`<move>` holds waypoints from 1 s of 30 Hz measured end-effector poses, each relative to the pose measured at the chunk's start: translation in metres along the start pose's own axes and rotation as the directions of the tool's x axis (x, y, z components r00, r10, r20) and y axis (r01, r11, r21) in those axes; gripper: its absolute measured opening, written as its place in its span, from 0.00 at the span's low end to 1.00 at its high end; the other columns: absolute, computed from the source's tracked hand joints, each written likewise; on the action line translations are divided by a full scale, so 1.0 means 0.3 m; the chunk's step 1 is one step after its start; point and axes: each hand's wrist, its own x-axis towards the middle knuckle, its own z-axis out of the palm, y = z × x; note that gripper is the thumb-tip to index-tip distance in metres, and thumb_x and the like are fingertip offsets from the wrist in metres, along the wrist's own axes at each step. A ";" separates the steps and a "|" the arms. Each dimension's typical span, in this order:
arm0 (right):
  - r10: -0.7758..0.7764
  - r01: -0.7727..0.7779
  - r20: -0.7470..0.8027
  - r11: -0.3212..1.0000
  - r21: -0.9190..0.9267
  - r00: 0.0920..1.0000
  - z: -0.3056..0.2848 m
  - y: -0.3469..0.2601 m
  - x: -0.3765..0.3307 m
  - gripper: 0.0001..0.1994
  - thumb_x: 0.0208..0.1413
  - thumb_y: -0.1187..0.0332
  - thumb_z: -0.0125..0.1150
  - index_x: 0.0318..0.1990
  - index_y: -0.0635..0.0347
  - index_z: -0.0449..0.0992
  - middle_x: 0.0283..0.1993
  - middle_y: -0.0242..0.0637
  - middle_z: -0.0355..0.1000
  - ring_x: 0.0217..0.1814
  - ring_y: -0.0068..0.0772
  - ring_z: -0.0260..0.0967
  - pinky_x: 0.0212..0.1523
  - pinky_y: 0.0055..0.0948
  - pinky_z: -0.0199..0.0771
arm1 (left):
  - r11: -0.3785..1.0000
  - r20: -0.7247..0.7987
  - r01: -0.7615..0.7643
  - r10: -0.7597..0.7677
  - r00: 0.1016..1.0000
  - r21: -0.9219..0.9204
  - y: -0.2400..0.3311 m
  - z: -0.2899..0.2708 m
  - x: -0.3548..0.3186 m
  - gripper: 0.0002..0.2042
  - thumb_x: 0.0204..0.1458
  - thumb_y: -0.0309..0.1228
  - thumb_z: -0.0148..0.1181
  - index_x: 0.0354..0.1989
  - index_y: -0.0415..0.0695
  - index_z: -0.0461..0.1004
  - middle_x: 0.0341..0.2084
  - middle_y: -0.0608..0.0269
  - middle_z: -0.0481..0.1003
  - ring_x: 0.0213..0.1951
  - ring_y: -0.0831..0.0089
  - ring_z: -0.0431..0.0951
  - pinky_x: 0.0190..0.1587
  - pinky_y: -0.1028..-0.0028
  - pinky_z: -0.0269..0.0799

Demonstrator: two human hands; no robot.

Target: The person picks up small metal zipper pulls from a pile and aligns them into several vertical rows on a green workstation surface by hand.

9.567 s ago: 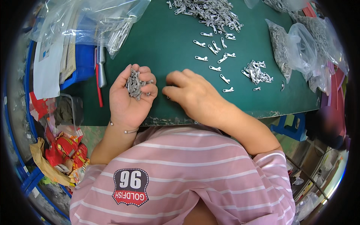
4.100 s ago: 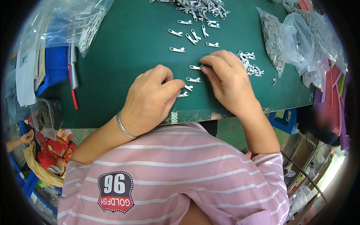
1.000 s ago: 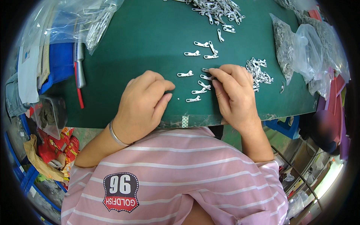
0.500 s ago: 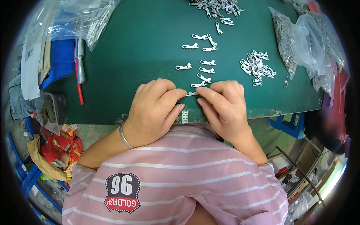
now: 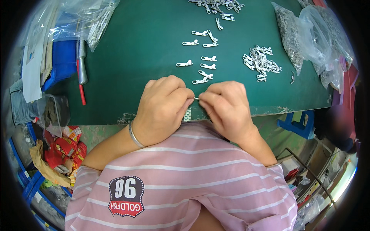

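At the near edge of the table we see our left hand (image 5: 163, 107) and right hand (image 5: 227, 106) brought together, fingertips pinched on one small silvery metal piece (image 5: 196, 98) held between them; only a glint of it shows, so we cannot tell its full shape. A thin metal bangle (image 5: 135, 135) sits on the left wrist.

The hands rest over a dark green table (image 5: 146, 50) with a worn, chipped near edge. Just beyond the fingers lie loose flat silvery metal tabs (image 5: 200, 81), each a slim tab with a loop at one end; we count about nine lying singly in a scatter running away from us. To the right sits a small heap of the same pieces (image 5: 261, 63), too tangled to count. At the far edge lies a second heap (image 5: 216, 5), partly cut off.

Far right, clear plastic bags (image 5: 308, 34) hold more metal parts. Far left, more clear bags (image 5: 88, 19) overlap the table, near a blue bin (image 5: 61, 61) and a red-handled tool (image 5: 81, 82).
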 end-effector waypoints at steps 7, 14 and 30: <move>0.026 -0.026 -0.005 0.990 -0.136 1.000 -0.010 0.040 0.044 0.12 0.47 0.76 0.68 0.41 0.57 0.82 0.36 0.32 0.71 0.37 0.37 0.68 0.39 0.37 0.63 | 0.997 -0.037 0.056 -0.058 0.998 -0.043 0.001 -0.008 0.012 0.11 0.47 0.17 0.67 0.39 0.40 0.78 0.33 0.58 0.74 0.34 0.60 0.75 0.38 0.66 0.68; 0.066 -0.069 -0.059 0.997 -0.039 0.996 -0.022 0.037 0.028 0.14 0.46 0.77 0.70 0.43 0.56 0.82 0.36 0.32 0.71 0.37 0.37 0.68 0.37 0.37 0.63 | 0.999 -0.006 0.038 -0.038 0.999 -0.035 -0.012 -0.012 0.005 0.12 0.47 0.17 0.67 0.41 0.40 0.78 0.34 0.57 0.75 0.35 0.59 0.76 0.38 0.65 0.69; 0.005 -0.004 0.011 0.999 -0.054 1.000 -0.032 0.024 0.021 0.13 0.45 0.75 0.69 0.41 0.56 0.81 0.36 0.31 0.70 0.37 0.37 0.68 0.37 0.36 0.63 | 0.999 0.055 0.018 -0.016 0.998 -0.036 -0.011 -0.022 -0.004 0.12 0.46 0.18 0.68 0.40 0.42 0.79 0.34 0.60 0.74 0.34 0.61 0.75 0.38 0.65 0.67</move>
